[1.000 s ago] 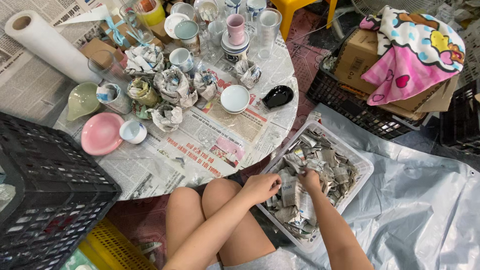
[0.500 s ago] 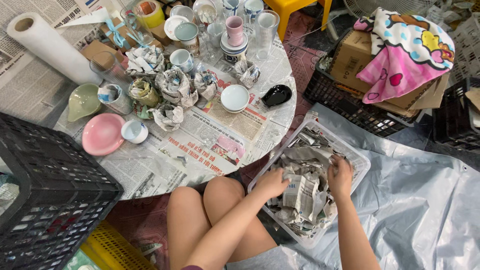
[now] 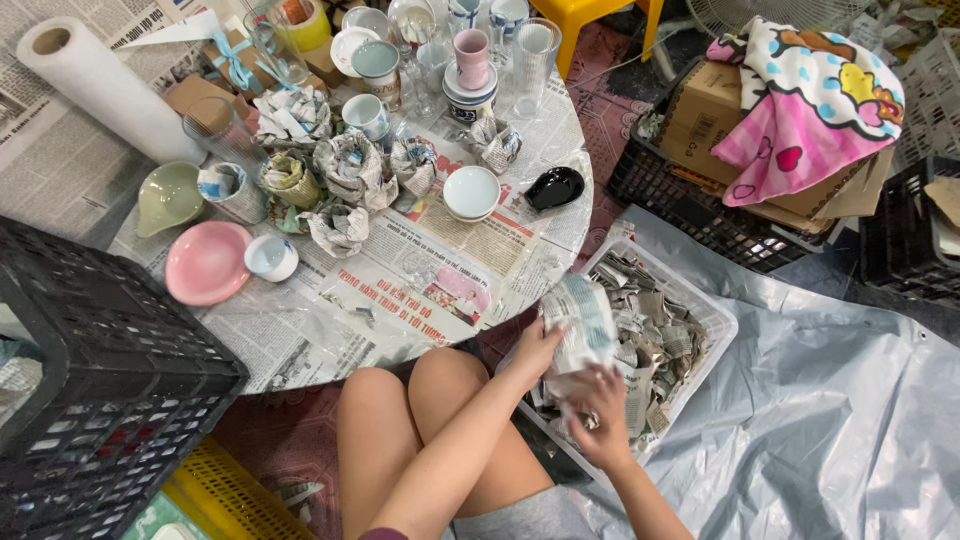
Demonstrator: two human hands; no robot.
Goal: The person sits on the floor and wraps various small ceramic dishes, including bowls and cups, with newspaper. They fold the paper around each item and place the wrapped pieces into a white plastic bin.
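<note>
The white basket (image 3: 715, 318) sits on the floor right of the table (image 3: 400, 290). Above it, a newspaper-wrapped bundle (image 3: 585, 325) is gripped by the left hand (image 3: 535, 350); right hand (image 3: 598, 408) fingers apparently curl beneath.

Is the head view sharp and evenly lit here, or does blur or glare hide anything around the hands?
Head view: light is soft and even, with weak shadows. The right hand is smeared by motion blur. The left hand and the newspaper-wrapped bundle it touches are only slightly soft. The grey plastic sheet shows mild sheen, no harsh glare. The table reads sharp.
</note>
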